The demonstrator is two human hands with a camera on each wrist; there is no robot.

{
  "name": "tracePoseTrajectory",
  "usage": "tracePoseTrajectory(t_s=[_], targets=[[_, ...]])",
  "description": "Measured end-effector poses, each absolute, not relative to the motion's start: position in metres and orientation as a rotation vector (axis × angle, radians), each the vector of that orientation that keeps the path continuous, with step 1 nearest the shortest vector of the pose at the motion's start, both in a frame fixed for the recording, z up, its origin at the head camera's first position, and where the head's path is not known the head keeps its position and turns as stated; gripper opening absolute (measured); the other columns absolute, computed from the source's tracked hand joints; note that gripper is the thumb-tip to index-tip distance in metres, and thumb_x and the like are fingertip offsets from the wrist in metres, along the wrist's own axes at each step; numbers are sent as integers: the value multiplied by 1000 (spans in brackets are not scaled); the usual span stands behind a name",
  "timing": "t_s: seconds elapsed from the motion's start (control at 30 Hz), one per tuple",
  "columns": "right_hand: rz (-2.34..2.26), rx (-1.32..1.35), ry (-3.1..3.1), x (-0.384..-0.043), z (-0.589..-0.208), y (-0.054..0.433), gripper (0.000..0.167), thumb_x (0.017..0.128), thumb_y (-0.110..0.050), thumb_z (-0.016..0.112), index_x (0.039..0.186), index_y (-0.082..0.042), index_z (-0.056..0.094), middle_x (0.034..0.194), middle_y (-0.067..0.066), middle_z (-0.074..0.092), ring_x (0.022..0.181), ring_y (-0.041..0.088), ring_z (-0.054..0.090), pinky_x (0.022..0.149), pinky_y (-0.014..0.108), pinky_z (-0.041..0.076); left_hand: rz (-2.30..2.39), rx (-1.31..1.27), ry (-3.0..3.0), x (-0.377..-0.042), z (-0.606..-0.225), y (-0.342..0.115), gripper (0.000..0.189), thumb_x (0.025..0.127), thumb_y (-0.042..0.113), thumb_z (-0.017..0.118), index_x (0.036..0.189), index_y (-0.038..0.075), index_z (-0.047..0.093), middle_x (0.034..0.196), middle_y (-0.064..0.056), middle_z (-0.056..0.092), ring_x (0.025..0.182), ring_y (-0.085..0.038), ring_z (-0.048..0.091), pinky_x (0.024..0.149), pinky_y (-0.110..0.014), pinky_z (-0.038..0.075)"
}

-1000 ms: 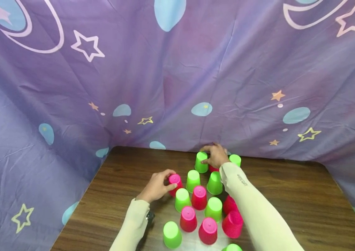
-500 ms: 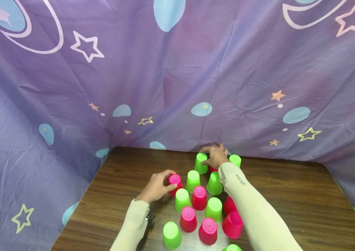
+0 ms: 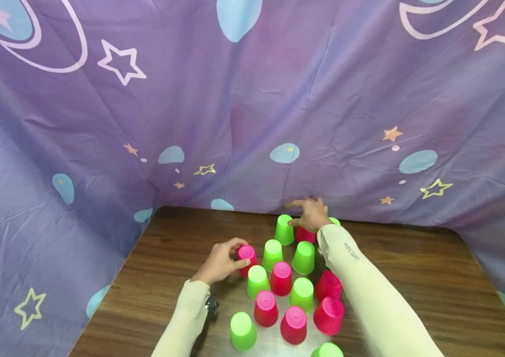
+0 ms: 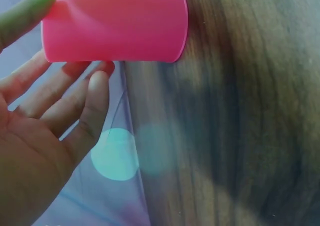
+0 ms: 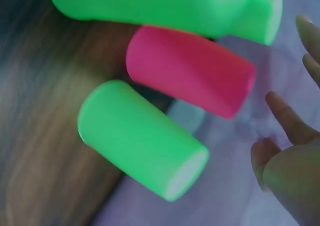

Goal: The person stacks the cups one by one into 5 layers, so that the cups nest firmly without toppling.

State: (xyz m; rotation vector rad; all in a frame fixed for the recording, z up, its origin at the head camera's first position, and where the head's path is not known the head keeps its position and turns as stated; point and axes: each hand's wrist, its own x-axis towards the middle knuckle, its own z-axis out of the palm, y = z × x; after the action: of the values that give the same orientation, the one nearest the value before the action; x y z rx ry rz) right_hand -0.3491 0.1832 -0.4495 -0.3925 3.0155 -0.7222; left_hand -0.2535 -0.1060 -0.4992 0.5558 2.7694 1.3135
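Note:
Upside-down pink and green plastic cups stand in staggered rows on the wooden table. At the left end of one row, my left hand (image 3: 219,262) holds a pink cup (image 3: 247,254) between thumb and fingers. The left wrist view shows that pink cup (image 4: 117,26) with the thumb at its closed end and fingers along the other side. At the back, my right hand (image 3: 314,215) hovers with spread fingers over another pink cup (image 3: 305,235), beside a green cup (image 3: 284,230). In the right wrist view its fingers (image 5: 290,118) are apart from the cups.
Nearer rows hold several more cups, among them a green cup (image 3: 243,331) at front left and a pink cup (image 3: 329,315) beside the right sleeve (image 3: 368,297). One green cup (image 3: 335,221) is mostly behind the right wrist. A purple star-patterned cloth (image 3: 243,124) hangs behind the table (image 3: 417,267).
My right hand has risen and shifted slightly right, its fingers opening away from the back cups, so more of the back pink cup shows. My left hand stays at its pink cup.

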Motion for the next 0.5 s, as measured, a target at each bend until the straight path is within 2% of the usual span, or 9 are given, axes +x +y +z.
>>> tracePoseTrajectory(t_s=[0.17,0.23,0.37,0.5], targets=[[-776,-480,3040,-342,-430,192,53,83,-28,81,132,-20,66,141,22,58,132,57,37,100,70,37,1391,571,2722,-254,-505,-109,46,80,11,83,121,6,64,114,-15,74,104,-31,73,91,-45,58],[-807,-555,3056,-339,-420,198,52,82,-26,81,131,-15,66,137,22,62,128,56,44,102,68,38,1403,599,2721,-255,-508,-110,45,79,9,83,120,5,65,113,-16,74,102,-32,73,84,-44,61],[-867,-694,3102,-328,-405,212,50,81,-18,81,128,-7,67,128,21,68,120,48,57,105,61,40,1410,613,2733,-257,-511,-110,43,79,10,84,118,6,67,111,-15,75,99,-30,74,83,-42,62],[-871,-731,3124,-312,-394,228,51,82,-16,80,131,-9,65,129,19,68,118,43,60,106,58,41,1432,599,2743,-261,-508,-109,42,78,10,85,116,8,68,108,-13,76,95,-28,74,82,-43,62]])
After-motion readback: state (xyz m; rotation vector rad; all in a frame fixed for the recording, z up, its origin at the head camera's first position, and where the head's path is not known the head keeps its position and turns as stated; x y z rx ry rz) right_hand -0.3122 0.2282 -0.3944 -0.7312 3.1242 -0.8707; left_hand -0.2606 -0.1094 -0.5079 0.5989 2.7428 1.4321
